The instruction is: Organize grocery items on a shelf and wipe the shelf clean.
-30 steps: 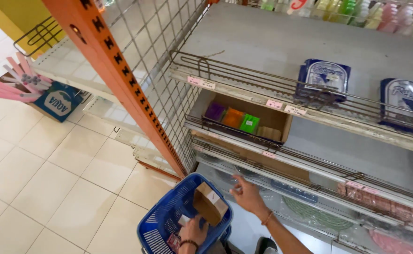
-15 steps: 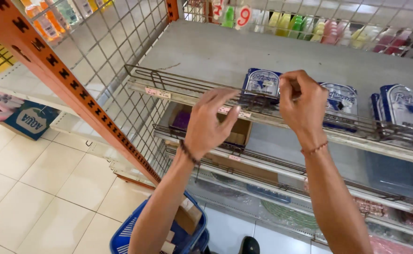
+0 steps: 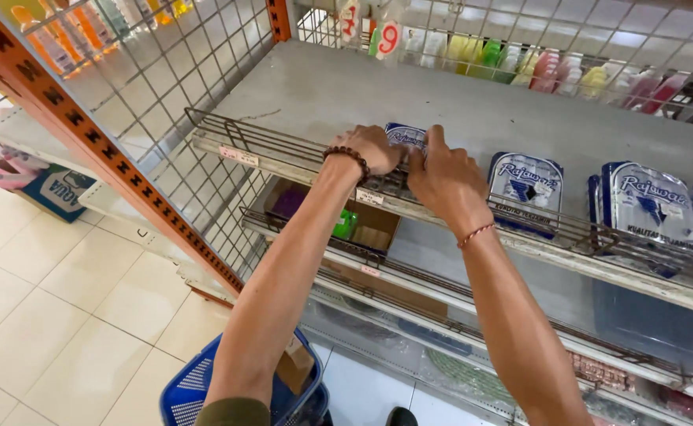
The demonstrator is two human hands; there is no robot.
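Note:
Both of my hands are up at the front rail of a grey metal shelf (image 3: 315, 95). My left hand (image 3: 372, 147), with a dark bead bracelet on the wrist, and my right hand (image 3: 443, 175), with a thin red string on the wrist, grip one blue-and-white packet (image 3: 404, 135) from either side. The packet stands upright behind the wire rail (image 3: 283, 154) and is mostly hidden by my fingers. Two similar packets (image 3: 526, 185) (image 3: 650, 203) stand to the right on the same shelf.
A blue plastic basket (image 3: 197, 388) with a brown box in it hangs below my left arm. An open cardboard box (image 3: 378, 229) with coloured items sits on the shelf underneath. An orange upright (image 3: 86, 126) and wire mesh stand at left, over cream floor tiles (image 3: 55, 315). Coloured bottles (image 3: 520, 59) line the back.
My hands have moved up from the basket to the shelf and closed together on the leftmost packet. The view has shifted closer to the shelf.

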